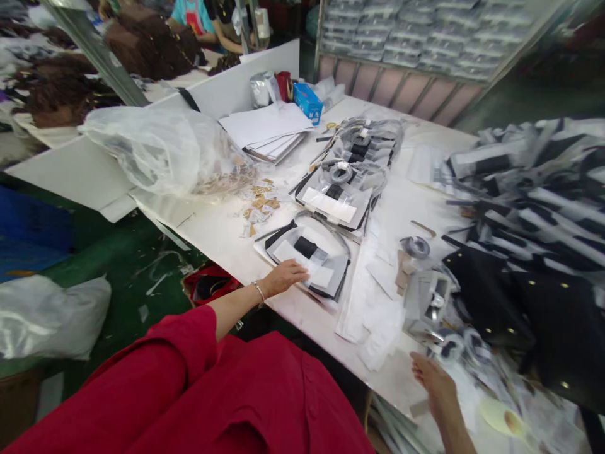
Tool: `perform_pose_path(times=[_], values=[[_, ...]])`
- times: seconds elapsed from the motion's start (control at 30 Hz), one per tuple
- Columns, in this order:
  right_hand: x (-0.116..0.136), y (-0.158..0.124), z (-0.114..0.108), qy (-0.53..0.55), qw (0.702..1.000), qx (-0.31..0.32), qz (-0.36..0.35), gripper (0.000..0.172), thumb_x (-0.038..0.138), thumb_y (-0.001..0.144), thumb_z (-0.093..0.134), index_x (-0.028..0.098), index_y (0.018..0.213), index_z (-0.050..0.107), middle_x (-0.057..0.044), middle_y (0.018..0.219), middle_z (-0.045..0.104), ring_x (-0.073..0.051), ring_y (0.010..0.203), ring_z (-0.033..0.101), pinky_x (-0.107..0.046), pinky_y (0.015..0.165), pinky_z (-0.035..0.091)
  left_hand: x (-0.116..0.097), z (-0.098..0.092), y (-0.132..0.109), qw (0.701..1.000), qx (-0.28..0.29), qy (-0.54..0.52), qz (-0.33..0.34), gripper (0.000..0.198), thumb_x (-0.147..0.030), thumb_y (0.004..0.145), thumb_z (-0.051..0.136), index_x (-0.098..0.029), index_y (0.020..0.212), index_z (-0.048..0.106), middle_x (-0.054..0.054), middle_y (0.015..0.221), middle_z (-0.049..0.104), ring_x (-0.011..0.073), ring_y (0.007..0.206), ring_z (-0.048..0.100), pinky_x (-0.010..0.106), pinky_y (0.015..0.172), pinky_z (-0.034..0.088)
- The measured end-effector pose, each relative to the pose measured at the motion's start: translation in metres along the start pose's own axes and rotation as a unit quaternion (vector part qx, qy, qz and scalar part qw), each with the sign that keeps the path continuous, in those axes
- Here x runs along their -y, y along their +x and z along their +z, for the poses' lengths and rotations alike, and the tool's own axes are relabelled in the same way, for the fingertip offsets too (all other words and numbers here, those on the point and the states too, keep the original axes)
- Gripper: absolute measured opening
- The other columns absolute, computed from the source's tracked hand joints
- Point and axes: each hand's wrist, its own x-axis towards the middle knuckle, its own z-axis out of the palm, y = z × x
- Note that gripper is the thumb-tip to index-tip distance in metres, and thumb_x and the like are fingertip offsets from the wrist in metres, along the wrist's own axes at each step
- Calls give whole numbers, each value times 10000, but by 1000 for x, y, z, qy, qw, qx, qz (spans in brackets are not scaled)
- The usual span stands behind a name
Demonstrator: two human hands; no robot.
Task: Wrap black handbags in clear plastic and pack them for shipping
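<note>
My left fingers (295, 272) spread flat, gripping nothing, pressing near edge of bagged packet (309, 252). Black piece and white card under film, rest of packet just beyond fingertips on worktop (227, 233). My right fingers (423, 369) open too, flat on worktop, empty; white paper scraps (378, 321) just left of them. Film looks slippery: press on card, slide packet flat, no pinching.

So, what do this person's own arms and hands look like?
Both hands are bare, no gloves. The left hand has a thin silvery bracelet at the wrist, below a red sleeve ending near the elbow. The right hand shows no sleeve or jewellery in view.
</note>
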Motion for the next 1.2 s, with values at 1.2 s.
perform_pose_path(times=[1.2], values=[[182,-6,292,-471,764,109,-428,185,316,915,519,220,890,675,-70,896,667,-229,877,567,-343,827,402,-4,-1,-8,997,-38,-74,-9,347,-137,938,466,-221,1259,567,85,1261,626,232,1157,524,467,1069,350]])
